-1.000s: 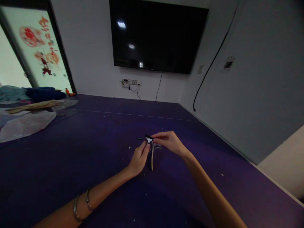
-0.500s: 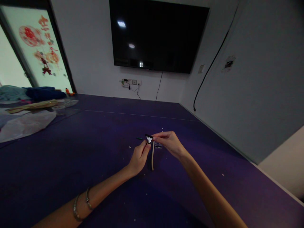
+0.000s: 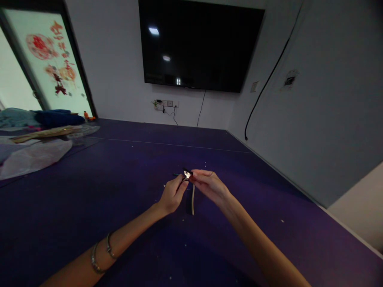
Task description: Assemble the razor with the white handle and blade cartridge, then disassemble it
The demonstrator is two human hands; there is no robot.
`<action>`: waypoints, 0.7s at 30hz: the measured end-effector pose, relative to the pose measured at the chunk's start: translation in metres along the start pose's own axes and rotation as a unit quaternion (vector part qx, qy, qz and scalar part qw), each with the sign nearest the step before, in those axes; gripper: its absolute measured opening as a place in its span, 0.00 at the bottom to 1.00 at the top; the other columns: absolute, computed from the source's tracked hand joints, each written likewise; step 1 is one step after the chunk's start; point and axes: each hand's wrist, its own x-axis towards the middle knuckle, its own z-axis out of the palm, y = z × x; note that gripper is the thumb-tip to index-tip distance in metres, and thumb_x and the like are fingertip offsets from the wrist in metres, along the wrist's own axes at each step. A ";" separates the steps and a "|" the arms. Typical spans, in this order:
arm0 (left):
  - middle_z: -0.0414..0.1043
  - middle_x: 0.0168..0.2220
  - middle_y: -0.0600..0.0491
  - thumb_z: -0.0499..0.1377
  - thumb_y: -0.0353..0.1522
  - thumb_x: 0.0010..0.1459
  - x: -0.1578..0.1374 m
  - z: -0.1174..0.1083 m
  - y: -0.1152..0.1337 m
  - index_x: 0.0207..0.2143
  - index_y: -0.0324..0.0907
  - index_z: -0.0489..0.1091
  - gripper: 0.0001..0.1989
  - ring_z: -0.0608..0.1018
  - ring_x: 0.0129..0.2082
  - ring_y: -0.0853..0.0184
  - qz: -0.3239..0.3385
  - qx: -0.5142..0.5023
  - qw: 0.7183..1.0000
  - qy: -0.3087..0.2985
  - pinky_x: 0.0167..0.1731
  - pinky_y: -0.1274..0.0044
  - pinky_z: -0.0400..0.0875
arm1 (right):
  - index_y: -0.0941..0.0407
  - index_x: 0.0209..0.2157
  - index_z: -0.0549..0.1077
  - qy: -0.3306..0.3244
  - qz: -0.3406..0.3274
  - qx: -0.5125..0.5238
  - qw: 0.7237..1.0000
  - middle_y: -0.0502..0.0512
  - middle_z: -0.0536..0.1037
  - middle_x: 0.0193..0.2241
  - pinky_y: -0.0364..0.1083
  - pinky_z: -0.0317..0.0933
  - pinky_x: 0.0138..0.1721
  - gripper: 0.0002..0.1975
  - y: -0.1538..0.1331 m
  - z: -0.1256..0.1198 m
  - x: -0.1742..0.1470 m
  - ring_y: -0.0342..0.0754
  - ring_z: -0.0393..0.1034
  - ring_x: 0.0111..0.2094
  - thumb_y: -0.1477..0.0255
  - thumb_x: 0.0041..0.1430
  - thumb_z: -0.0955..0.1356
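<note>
My left hand (image 3: 172,195) is closed, with thumb and fingers pinching a small shiny metal piece with a black part (image 3: 187,174). From the other side, the fingertips of my right hand (image 3: 210,186) are pinched on the same piece, at its black end. Its exact kind is too small to make out. Below the hands a thin beige cord-like strip (image 3: 193,203) lies on the purple surface, its upper end hidden by my right hand. Just beyond my left fingertips shows a small dark green stick (image 3: 176,174).
The purple surface (image 3: 119,223) carries scattered white specks. Clear plastic bags (image 3: 36,159) and folded blue cloth (image 3: 58,117) lie at the far left. On the back wall hangs a black television (image 3: 200,44); a black cable (image 3: 266,81) runs down the right wall.
Both hands have shifted slightly left, and the piece has tilted so its metal glints more brightly. A small patterned item beside the beige strip is now hidden behind my right hand.
</note>
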 end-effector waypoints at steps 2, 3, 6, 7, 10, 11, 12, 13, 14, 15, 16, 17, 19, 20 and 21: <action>0.68 0.28 0.53 0.46 0.36 0.60 0.000 0.001 -0.001 0.36 0.40 0.66 0.13 0.69 0.26 0.69 0.004 0.007 1.000 0.005 0.30 0.78 0.62 | 0.57 0.25 0.78 -0.004 -0.005 -0.003 1.000 0.53 0.79 0.28 0.48 0.60 0.47 0.08 0.001 0.000 0.000 0.45 0.71 0.33 0.73 0.36 0.75; 0.68 0.28 0.53 0.46 0.36 0.60 0.000 0.001 -0.002 0.36 0.40 0.66 0.12 0.69 0.25 0.70 0.006 0.011 1.000 0.007 0.30 0.78 0.61 | 0.57 0.25 0.78 -0.005 -0.006 -0.003 1.000 0.53 0.79 0.28 0.47 0.60 0.47 0.08 0.002 0.000 0.000 0.44 0.71 0.33 0.74 0.36 0.75; 0.68 0.26 0.54 0.46 0.35 0.60 0.001 0.001 -0.002 0.35 0.40 0.66 0.12 0.69 0.25 0.70 0.011 0.024 1.000 0.008 0.28 0.79 0.60 | 0.57 0.24 0.78 -0.001 -0.010 0.003 1.000 0.52 0.78 0.28 0.47 0.60 0.47 0.08 0.002 0.000 0.000 0.44 0.71 0.33 0.74 0.36 0.75; 0.67 0.26 0.54 0.46 0.35 0.60 0.001 0.001 -0.002 0.34 0.40 0.65 0.12 0.69 0.24 0.70 0.011 0.027 1.000 0.007 0.28 0.79 0.60 | 0.57 0.24 0.78 0.003 -0.011 0.005 1.000 0.52 0.78 0.27 0.47 0.60 0.47 0.08 0.002 0.000 0.000 0.44 0.71 0.33 0.74 0.36 0.75; 0.67 0.25 0.54 0.46 0.35 0.61 0.002 0.000 0.000 0.33 0.40 0.65 0.11 0.68 0.23 0.71 0.014 0.040 0.999 0.006 0.26 0.79 0.59 | 0.57 0.24 0.78 0.012 -0.017 0.007 1.000 0.52 0.79 0.27 0.46 0.60 0.47 0.08 0.002 0.000 0.000 0.43 0.71 0.32 0.75 0.36 0.75; 0.67 0.25 0.54 0.46 0.35 0.61 0.003 0.000 0.001 0.33 0.40 0.65 0.11 0.68 0.23 0.71 0.016 0.046 0.999 0.005 0.26 0.79 0.59 | 0.57 0.24 0.78 0.015 -0.019 0.006 1.000 0.52 0.79 0.27 0.46 0.60 0.47 0.08 0.003 0.000 0.000 0.43 0.71 0.32 0.75 0.36 0.75; 0.67 0.25 0.54 0.46 0.35 0.61 0.003 0.000 0.001 0.33 0.39 0.65 0.11 0.68 0.23 0.71 0.019 0.052 0.998 0.004 0.26 0.79 0.59 | 0.57 0.24 0.78 0.018 -0.022 0.005 1.000 0.52 0.79 0.27 0.46 0.60 0.47 0.07 0.003 0.000 0.000 0.43 0.71 0.32 0.75 0.36 0.75; 0.67 0.25 0.54 0.46 0.34 0.61 0.003 -0.001 0.002 0.34 0.39 0.65 0.11 0.68 0.23 0.71 0.021 0.058 0.998 0.002 0.26 0.79 0.59 | 0.57 0.24 0.78 0.021 -0.025 0.003 0.999 0.52 0.79 0.27 0.46 0.60 0.47 0.07 0.004 0.000 -0.001 0.43 0.71 0.32 0.75 0.36 0.75; 0.67 0.25 0.54 0.46 0.34 0.61 0.003 -0.001 0.002 0.34 0.39 0.65 0.11 0.68 0.23 0.71 0.023 0.063 0.998 -0.001 0.26 0.79 0.59 | 0.57 0.24 0.78 0.023 -0.028 0.003 0.999 0.52 0.79 0.27 0.46 0.60 0.47 0.07 0.004 0.000 -0.001 0.43 0.71 0.32 0.75 0.37 0.75; 0.67 0.25 0.54 0.46 0.34 0.61 0.003 -0.001 0.002 0.34 0.39 0.65 0.11 0.68 0.23 0.71 0.024 0.067 0.997 -0.002 0.26 0.79 0.59 | 0.57 0.24 0.78 0.025 -0.032 0.002 0.999 0.52 0.78 0.27 0.46 0.60 0.47 0.07 0.005 0.000 -0.001 0.43 0.71 0.32 0.75 0.36 0.75; 0.67 0.25 0.54 0.45 0.34 0.61 0.003 -0.001 0.002 0.33 0.39 0.65 0.11 0.68 0.23 0.71 0.025 0.068 0.997 -0.003 0.26 0.79 0.59 | 0.56 0.24 0.78 0.027 -0.035 0.004 0.999 0.52 0.78 0.27 0.46 0.60 0.47 0.07 0.005 0.000 -0.001 0.43 0.71 0.32 0.75 0.36 0.75; 0.67 0.24 0.54 0.45 0.34 0.61 0.003 -0.001 0.002 0.33 0.39 0.65 0.11 0.69 0.23 0.71 0.025 0.069 0.997 -0.003 0.25 0.79 0.59 | 0.56 0.24 0.78 0.028 -0.038 0.006 0.999 0.52 0.78 0.27 0.47 0.60 0.47 0.07 0.006 0.001 0.000 0.44 0.71 0.33 0.75 0.36 0.75; 0.67 0.24 0.54 0.45 0.34 0.61 0.003 0.000 0.001 0.33 0.39 0.64 0.12 0.69 0.23 0.71 0.024 0.070 0.997 0.000 0.25 0.80 0.59 | 0.56 0.24 0.78 0.031 -0.041 0.017 0.999 0.52 0.79 0.27 0.47 0.60 0.47 0.08 0.008 0.002 0.000 0.45 0.71 0.33 0.75 0.35 0.75; 0.67 0.24 0.54 0.45 0.34 0.61 0.003 0.001 0.001 0.32 0.39 0.64 0.12 0.69 0.23 0.71 0.024 0.072 0.997 0.002 0.25 0.80 0.59 | 0.56 0.24 0.78 0.035 -0.041 0.025 0.998 0.52 0.79 0.27 0.47 0.60 0.47 0.08 0.008 0.003 0.001 0.45 0.71 0.33 0.74 0.35 0.75; 0.67 0.24 0.54 0.45 0.34 0.61 0.002 0.001 0.000 0.32 0.39 0.64 0.12 0.69 0.23 0.71 0.024 0.076 0.997 0.005 0.25 0.80 0.60 | 0.56 0.23 0.78 0.039 -0.039 0.035 0.998 0.52 0.79 0.27 0.47 0.61 0.47 0.08 0.009 0.004 0.001 0.45 0.71 0.33 0.74 0.34 0.75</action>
